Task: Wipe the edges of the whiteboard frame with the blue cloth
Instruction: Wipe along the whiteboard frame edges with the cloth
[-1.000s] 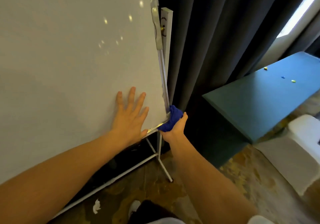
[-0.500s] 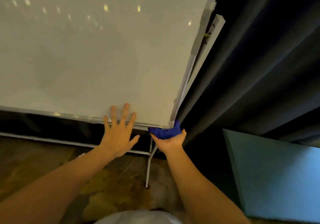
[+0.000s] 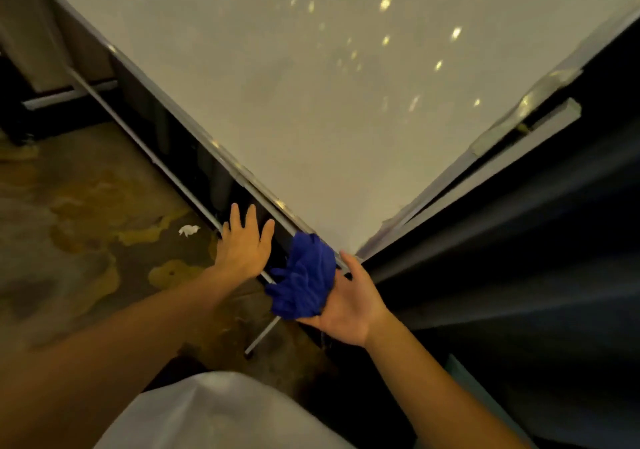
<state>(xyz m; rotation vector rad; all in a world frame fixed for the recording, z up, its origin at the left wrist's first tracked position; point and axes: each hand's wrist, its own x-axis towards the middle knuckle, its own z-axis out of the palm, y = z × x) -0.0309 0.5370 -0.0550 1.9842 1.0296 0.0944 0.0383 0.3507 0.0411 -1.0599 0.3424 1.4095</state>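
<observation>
The whiteboard (image 3: pixel 329 102) fills the upper view, its silver frame (image 3: pixel 221 157) running down to the lower right corner at mid-frame. A crumpled blue cloth (image 3: pixel 303 277) lies against that corner, resting in the upturned palm of my right hand (image 3: pixel 349 301), thumb up beside the frame. My left hand (image 3: pixel 244 244) is spread flat with fingers apart just below the bottom frame edge, over the dark gap under the board, holding nothing.
The white stand bar (image 3: pixel 145 150) and its leg (image 3: pixel 261 336) run under the board. Dark curtains (image 3: pixel 519 258) hang at the right. A white scrap of paper (image 3: pixel 188 229) lies on the stained floor (image 3: pixel 69 213). My white garment (image 3: pixel 214 414) shows at the bottom.
My view has tilted down and rolled. My left hand slid off the board face to below the bottom edge. The right hand turned palm-up with the cloth under the corner.
</observation>
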